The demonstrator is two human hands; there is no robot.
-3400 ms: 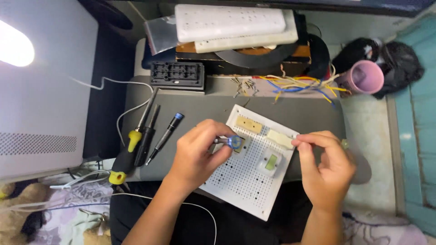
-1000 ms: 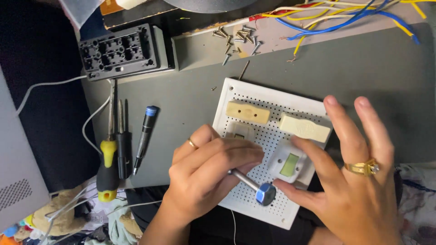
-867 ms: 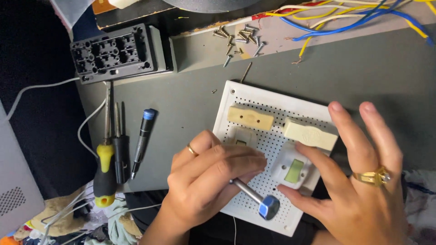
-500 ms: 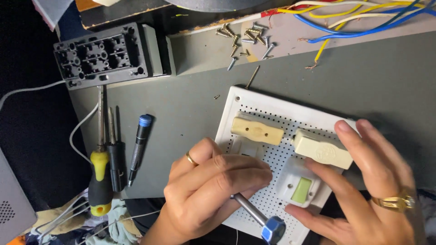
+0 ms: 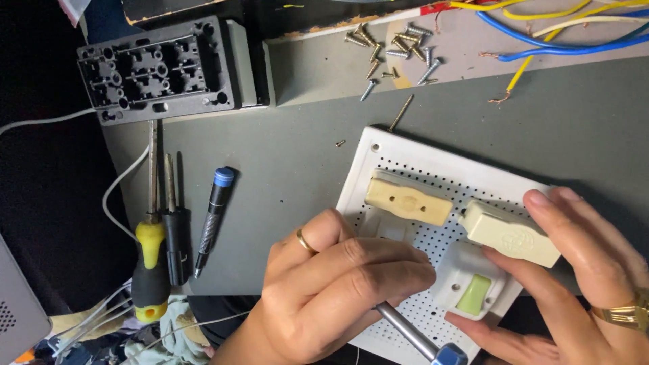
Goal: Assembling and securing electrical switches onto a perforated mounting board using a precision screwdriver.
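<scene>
Grey and matte, the bench [image 5: 291,169] fills the head view, the only one I have, with a dark drop to its left.

On its near right lies the white perforated plastic mounting board [image 5: 412,162], flat and tilted a little. My left hand [image 5: 338,290] rests on the board's near left part, fingers curled shut around a small screwdriver with a metal shaft and blue end cap [image 5: 422,338]; its tip is hidden under my fingers, so I cannot tell what it touches. My right hand [image 5: 581,284] lies loosely open along the board's right edge, fingers touching a cream rectangular plastic block [image 5: 510,233] and the thumb beside a white switch with a pale green rocker [image 5: 472,292]. A second cream block with a centre hole [image 5: 407,201] sits near the far edge.

I judge the board light, stiff and somewhat brittle, apt to slide on the smooth bench; it is best held flat by its solid rim, not by the fittings. The screwdriver is slim and likely to roll, so I would grip it close to the shaft.

Further left lie a yellow-and-black handled screwdriver [image 5: 150,257], a black screwdriver [image 5: 174,230] and a blue-capped pen-like driver [image 5: 213,213]. Beyond them are a black moulded socket housing [image 5: 155,67], loose brass-coloured screws [image 5: 395,51], and yellow and blue wires [image 5: 554,34].
</scene>
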